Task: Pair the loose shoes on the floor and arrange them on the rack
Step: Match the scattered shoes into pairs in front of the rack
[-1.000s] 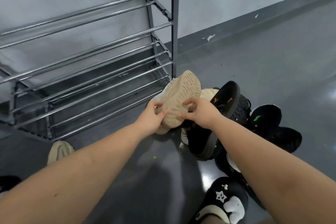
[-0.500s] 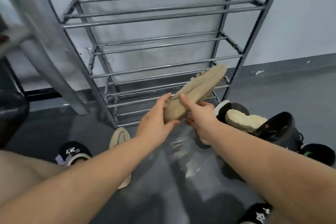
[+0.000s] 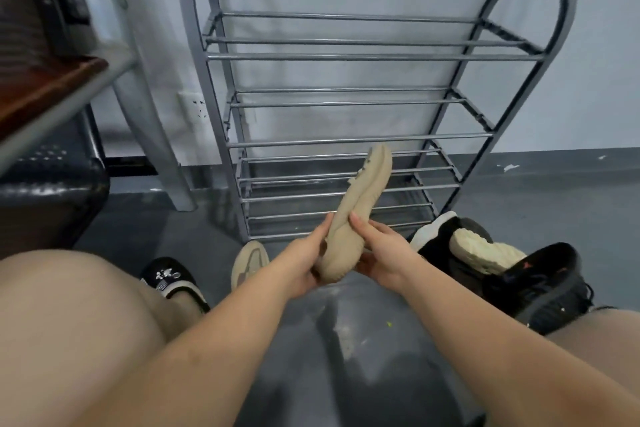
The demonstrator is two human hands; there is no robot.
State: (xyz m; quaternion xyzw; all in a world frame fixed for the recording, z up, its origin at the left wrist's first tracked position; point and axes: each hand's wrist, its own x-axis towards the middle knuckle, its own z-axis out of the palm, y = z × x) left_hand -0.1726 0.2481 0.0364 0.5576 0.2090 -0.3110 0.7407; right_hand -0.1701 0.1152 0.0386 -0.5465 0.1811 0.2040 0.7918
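Since half a second ago, both hands have swung the beige sneaker [image 3: 353, 215] round so its far end now points up and slightly right, across the lower rails of the shoe rack [image 3: 346, 104], where it earlier lay more level. Seen from the head camera, the left hand [image 3: 304, 263] is closed around the near end of the sneaker from the left, and the right hand [image 3: 381, 253] clamps it from the right, thumb on top. The sneaker is held in the air in front of the rack, not touching any rail.

On the grey floor [image 3: 346, 374], a second beige sneaker [image 3: 250, 262] lies near the rack's front left foot, partly hidden behind the left forearm. To the right of the rack's base sits a heap of shoes: a black shoe with white heel [image 3: 436, 236], a cream-soled shoe [image 3: 485, 250] lying sole-up on it, and a black knit sneaker [image 3: 540, 284] closest to the person's right knee. All the rack's shelves are bare. At the left, the person's foot wears a black slipper [image 3: 169, 281] with white print.
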